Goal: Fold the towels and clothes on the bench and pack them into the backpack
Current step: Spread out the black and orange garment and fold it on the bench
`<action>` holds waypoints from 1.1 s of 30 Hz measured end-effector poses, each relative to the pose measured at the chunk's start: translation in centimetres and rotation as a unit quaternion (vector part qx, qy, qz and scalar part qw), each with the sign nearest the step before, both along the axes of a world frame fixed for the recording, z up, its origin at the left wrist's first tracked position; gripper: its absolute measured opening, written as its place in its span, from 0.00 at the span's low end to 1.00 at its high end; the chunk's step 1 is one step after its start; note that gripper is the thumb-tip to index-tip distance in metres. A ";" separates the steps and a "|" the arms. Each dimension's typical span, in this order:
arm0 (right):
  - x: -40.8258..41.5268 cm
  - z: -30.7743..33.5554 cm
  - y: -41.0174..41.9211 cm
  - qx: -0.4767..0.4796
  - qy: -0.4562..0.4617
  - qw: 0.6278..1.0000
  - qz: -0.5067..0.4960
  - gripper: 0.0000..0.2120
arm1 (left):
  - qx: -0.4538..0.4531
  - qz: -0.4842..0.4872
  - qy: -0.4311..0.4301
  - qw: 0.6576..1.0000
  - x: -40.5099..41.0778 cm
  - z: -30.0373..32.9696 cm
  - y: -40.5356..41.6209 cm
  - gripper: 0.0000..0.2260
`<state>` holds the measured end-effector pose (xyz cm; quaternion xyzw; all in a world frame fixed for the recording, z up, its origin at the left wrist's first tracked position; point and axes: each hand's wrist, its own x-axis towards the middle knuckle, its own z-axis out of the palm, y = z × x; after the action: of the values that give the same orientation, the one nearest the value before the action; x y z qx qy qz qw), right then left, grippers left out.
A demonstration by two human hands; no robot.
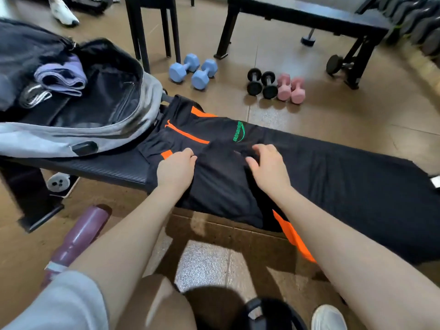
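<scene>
Folding step: your left hand (176,169) pinches the black shorts (221,184) at the bench (100,169) near edge, right hand (267,166) spread loose; next, fold them toward the backpack (78,139)

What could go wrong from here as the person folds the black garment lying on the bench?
1. The black and orange garment hangs over the near edge of the bench; a tug by the left hand or right hand could slide it to the floor.
2. The open backpack lies on one corner of the garment, so folding may snag there.
3. The purple bottle near the person's leg could get kicked.
</scene>
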<state>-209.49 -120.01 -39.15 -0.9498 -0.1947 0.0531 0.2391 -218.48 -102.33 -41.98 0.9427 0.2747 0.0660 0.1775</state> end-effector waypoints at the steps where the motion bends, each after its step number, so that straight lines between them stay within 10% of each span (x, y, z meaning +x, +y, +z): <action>1: -1.0 -1.2 -2.1 -0.022 -0.006 0.999 -0.023 0.18 | 0.021 -0.005 -0.003 1.000 0.3 -0.3 -0.1 0.12; 14: 2.2 1.2 -2.6 0.223 0.042 0.970 -0.091 0.04 | 0.036 -0.002 -0.182 0.983 1.6 3.4 0.7 0.13; 21: 3.5 -2.8 -1.8 0.154 0.095 0.975 -0.127 0.11 | 0.146 -0.010 -0.052 0.988 3.2 0.5 -0.6 0.15; 24: 3.5 -2.9 -2.6 0.228 0.122 0.956 -0.138 0.12 | 0.144 -0.195 -0.159 0.957 2.9 -0.2 -5.3 0.16; 26: 3.2 -2.6 -3.3 0.265 0.152 0.944 -0.123 0.11 | 0.095 -0.286 -0.079 0.950 2.6 -0.7 -8.5 0.22; 28: 2.9 -2.1 -4.5 0.267 0.158 0.944 -0.112 0.09 | 0.090 -0.279 0.031 0.956 2.8 -1.5 -9.8 0.24; 33: 3.6 -0.3 -5.8 0.341 0.183 0.917 -0.097 0.09 | 0.109 -0.255 0.000 0.961 3.6 -1.1 -9.1 0.28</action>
<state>-205.93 -125.84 -39.47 -0.7986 -0.0613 0.1327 0.5839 -214.86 -111.43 -43.13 0.9951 0.0160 0.0476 0.0850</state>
